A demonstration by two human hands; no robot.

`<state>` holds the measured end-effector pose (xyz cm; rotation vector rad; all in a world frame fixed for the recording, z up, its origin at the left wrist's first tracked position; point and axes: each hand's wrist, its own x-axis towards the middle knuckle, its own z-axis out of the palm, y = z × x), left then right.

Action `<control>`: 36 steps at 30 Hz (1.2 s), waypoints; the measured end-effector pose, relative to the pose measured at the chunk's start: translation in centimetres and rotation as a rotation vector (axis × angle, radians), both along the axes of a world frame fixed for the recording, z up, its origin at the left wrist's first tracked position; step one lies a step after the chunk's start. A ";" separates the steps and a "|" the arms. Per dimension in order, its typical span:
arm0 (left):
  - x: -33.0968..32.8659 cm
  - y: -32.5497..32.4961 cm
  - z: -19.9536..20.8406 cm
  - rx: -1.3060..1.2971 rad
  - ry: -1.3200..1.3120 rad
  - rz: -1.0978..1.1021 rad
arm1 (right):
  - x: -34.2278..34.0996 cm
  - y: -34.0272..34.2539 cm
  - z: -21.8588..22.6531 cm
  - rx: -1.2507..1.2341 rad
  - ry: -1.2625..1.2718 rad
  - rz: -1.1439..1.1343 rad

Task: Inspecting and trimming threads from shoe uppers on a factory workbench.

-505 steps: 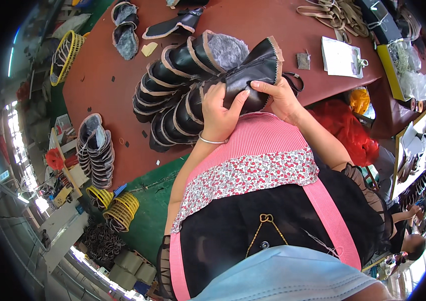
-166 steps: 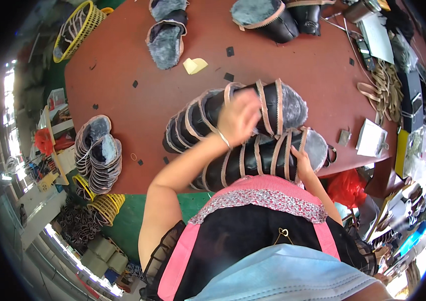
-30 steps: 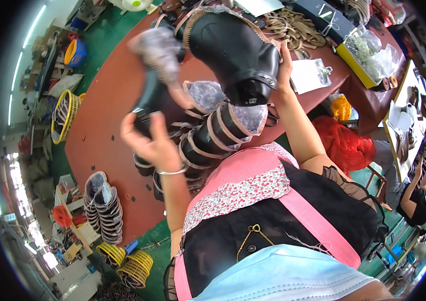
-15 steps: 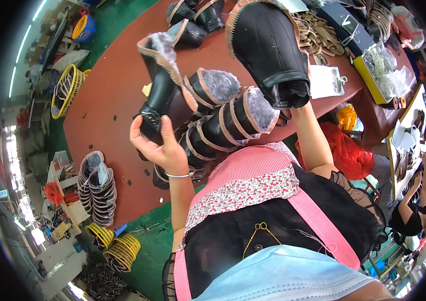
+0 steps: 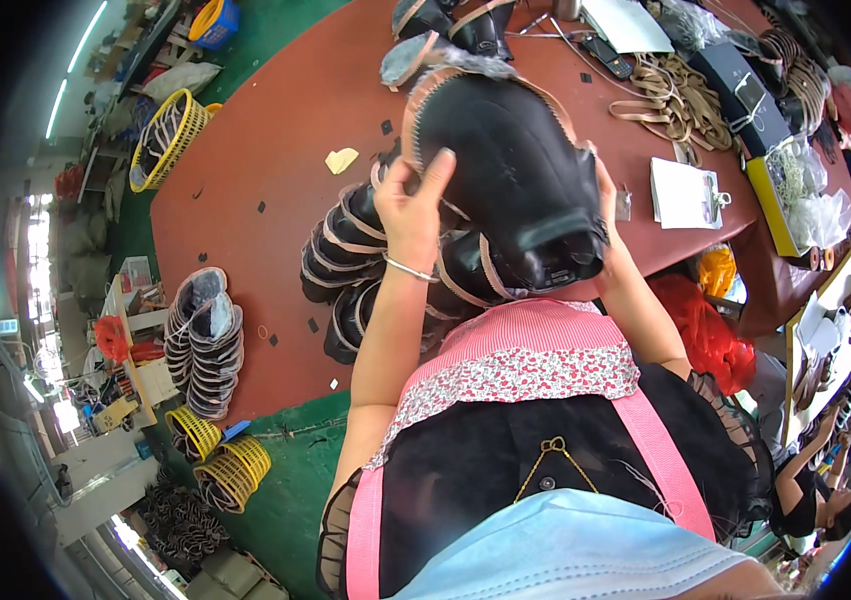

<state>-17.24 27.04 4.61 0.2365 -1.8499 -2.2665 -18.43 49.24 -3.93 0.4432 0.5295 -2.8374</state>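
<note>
A black boot upper (image 5: 495,150) with a tan zigzag-cut edge is held up over the table between my two hands. Grey fluffy lining shows along its top rim. My left hand (image 5: 410,215) grips the left edge, thumb lying on the black face. My right hand (image 5: 605,195) is closed round the right side near the heel end, its fingers mostly hidden behind. Whether a second upper lies behind this one, I cannot tell. Beneath, rows of nested fur-lined uppers (image 5: 330,262) rest on the red-brown table (image 5: 235,200), partly covered by my left forearm.
More uppers (image 5: 480,30) lie at the far edge. To the right are tan straps (image 5: 680,100), a clipboard (image 5: 685,195) and a yellow-edged box (image 5: 770,205). A nested stack (image 5: 207,345) stands at the left edge, with yellow baskets (image 5: 233,475) below. A person works at the far right.
My left hand has moved right, bringing its upper from the left to the one in my right hand. Both hands now meet at one upper, which has come lower and nearer.
</note>
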 end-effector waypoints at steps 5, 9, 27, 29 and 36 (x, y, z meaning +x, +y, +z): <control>-1.7 -4.2 -1.5 0.197 -0.003 0.238 | -0.7 1.5 3.6 0.244 -0.136 0.030; 0.2 -4.6 -0.5 -0.177 0.071 0.218 | -2.4 5.1 5.2 0.321 0.047 -0.326; 0.1 -3.7 -10.0 0.569 -0.248 -0.042 | 0.2 -3.4 5.2 1.371 0.564 0.601; -2.0 -3.5 -11.6 0.373 -0.290 -0.047 | -0.9 -4.2 2.8 1.433 0.561 0.485; -11.5 -9.4 -13.1 -1.166 0.002 -0.164 | -10.8 -3.8 -4.4 1.929 0.393 0.239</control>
